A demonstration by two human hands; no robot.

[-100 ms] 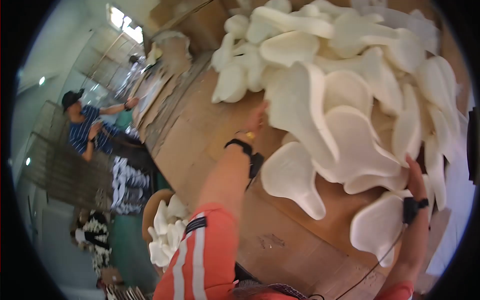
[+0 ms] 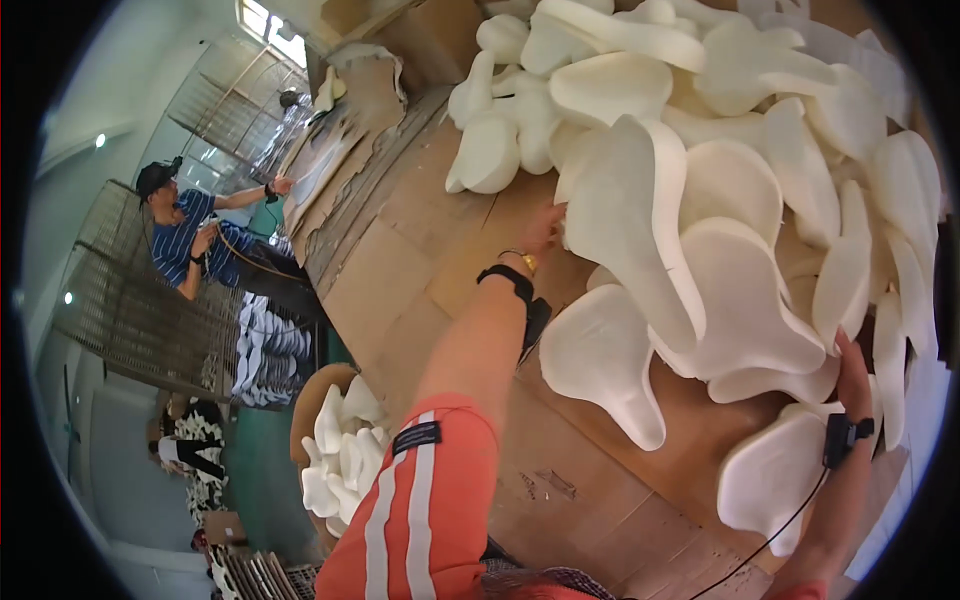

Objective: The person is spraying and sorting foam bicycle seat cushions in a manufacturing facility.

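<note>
left hand [image 2: 543, 232] outstretched touching foam piece [image 2: 625, 210], right hand [image 2: 853, 372] gripping pile edge

Co-worker in striped shirt [image 2: 185, 240] at left; wire racks [image 2: 130, 320] behind; possibly foam offcuts in bin [image 2: 335, 445].

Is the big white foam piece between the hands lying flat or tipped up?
Tipped up: the white foam piece stands on edge, leaning on the pile, with the left hand at its edge and the right hand beneath.

My left hand [image 2: 543, 232] presses matt, cream foam pieces [image 2: 640, 210], soft-looking and smooth. Under them the table [image 2: 420, 230] is covered in dull brown cardboard, scuffed and creased. My sleeve [image 2: 425, 520] is orange cloth, white-striped.
</note>
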